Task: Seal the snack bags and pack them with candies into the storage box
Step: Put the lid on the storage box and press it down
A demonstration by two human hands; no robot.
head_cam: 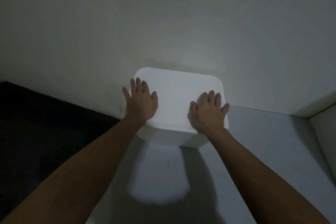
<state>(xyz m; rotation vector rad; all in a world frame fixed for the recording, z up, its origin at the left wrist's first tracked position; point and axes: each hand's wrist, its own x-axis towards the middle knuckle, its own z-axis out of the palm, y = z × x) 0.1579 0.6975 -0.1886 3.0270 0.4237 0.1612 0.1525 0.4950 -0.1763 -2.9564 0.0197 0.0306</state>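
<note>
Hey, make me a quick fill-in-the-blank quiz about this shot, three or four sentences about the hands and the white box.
1. Both hands rest on the lid of the ____ rounded-corner plastic storage box.
2. The left hand lies flat with its fingers ____.
3. The right hand touches the lid near the box's ____ edge.
4. The box stands against the pale ____ behind it.

Missing words: white; straight; right; wall
</note>
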